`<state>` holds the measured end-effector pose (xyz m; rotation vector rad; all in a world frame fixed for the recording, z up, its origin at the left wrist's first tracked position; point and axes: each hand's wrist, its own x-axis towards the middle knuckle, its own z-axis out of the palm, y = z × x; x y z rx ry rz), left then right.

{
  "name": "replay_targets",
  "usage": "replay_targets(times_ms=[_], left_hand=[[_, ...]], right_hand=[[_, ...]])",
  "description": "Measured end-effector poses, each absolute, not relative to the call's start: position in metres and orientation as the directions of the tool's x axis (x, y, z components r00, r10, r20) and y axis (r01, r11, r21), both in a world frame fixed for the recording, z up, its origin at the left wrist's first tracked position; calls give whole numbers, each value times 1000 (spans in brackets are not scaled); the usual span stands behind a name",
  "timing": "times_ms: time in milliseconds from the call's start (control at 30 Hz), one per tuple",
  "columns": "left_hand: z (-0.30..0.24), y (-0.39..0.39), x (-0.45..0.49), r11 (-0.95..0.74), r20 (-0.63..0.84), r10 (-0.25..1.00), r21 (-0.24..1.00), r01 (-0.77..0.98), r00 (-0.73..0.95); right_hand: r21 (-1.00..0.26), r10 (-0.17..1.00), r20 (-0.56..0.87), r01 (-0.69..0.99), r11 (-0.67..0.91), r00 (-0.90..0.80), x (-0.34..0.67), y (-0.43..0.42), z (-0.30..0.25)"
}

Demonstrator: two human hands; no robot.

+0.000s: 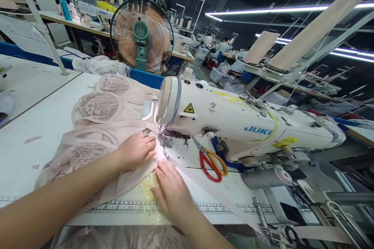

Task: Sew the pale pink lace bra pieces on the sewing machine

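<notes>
A pale pink lace-cup garment, apparently a bra or bodysuit, is spread left of the sewing machine, and its edge runs under the needle area. My left hand lies on the fabric just left of the presser foot, fingers together and pressing down, not gripping. Closer to the front edge, my right hand rests flat with its thumb apart, fingertips on the fabric edge. A pale elastic band stretches from the presser foot to the lower right.
Scissors with red and orange handles lie beneath the machine arm. A printed ruler follows the table's front edge. Behind stand a large fan and thread cones. A metal guide is at lower right.
</notes>
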<state>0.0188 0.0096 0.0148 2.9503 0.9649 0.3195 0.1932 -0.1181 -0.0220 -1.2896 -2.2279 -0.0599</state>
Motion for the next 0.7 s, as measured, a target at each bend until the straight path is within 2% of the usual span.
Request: replay_targets(times_ms=[200, 400, 700], left_hand=[[19, 24, 18, -843, 231, 533, 57, 535, 814], [23, 5, 14, -953, 302, 302, 92, 287, 904], [18, -1, 4, -974, 315, 198, -44, 222, 928]], right_hand=[[-225, 804, 462, 827, 515, -374, 193, -116, -21], [-262, 833, 414, 828, 496, -368, 194, -115, -21], [-322, 858, 387, 823, 469, -337, 194, -117, -21]])
